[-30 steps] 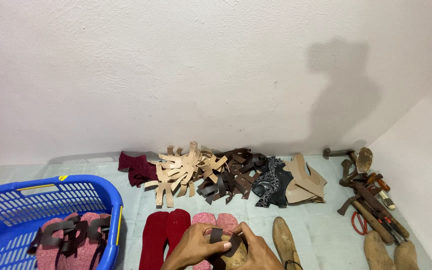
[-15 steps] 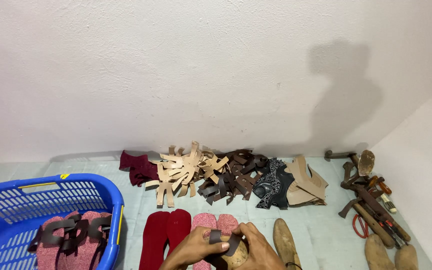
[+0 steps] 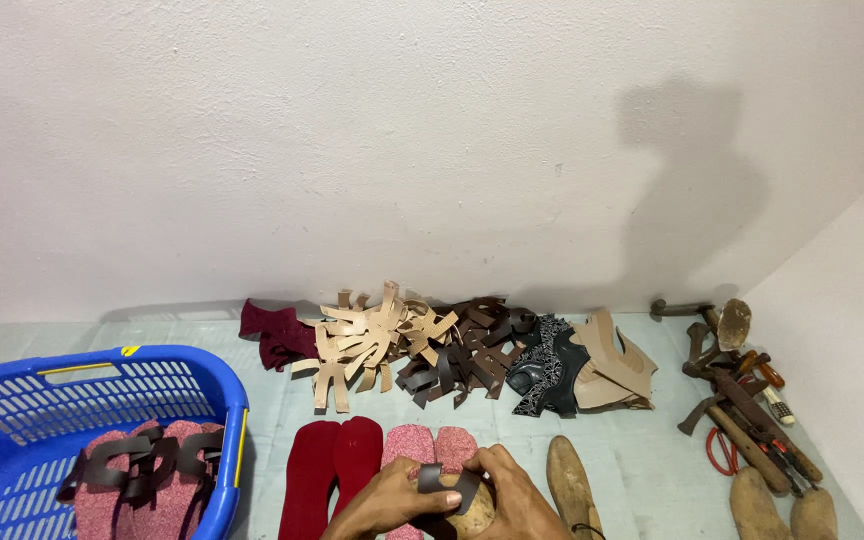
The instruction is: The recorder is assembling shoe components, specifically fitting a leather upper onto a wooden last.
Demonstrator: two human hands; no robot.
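Both my hands are at the bottom edge of view. Left hand (image 3: 384, 500) and right hand (image 3: 512, 495) meet over a wooden shoe last (image 3: 472, 512), mostly hidden beneath them. Fingers of both are pinched on a dark leather strap (image 3: 444, 480) that arches across the top of the last; neither hand is spread.

To seat it well, I judge: keep even pull on both ends so the strap sits square across the last, not twisted; thumbs press flat, not on the edge.

Just behind my hands: pink speckled insoles (image 3: 430, 447), touching my knuckles; dark red insoles (image 3: 332, 470) beside them to the left. A second wooden last (image 3: 572, 485) lies just right of my right hand.

Left: blue plastic basket (image 3: 12, 400) holding pink sandals with dark straps (image 3: 137, 470) already fitted.

Farther, along the white wall (image 3: 432, 130): maroon pieces (image 3: 272, 335), tan leather strap cutouts (image 3: 367, 340), dark brown cutouts (image 3: 462, 350), black patterned pieces (image 3: 547, 365), beige pieces (image 3: 617, 365).

Far right: hand tools (image 3: 742, 390) in a heap, two more lasts (image 3: 782, 505) near them.
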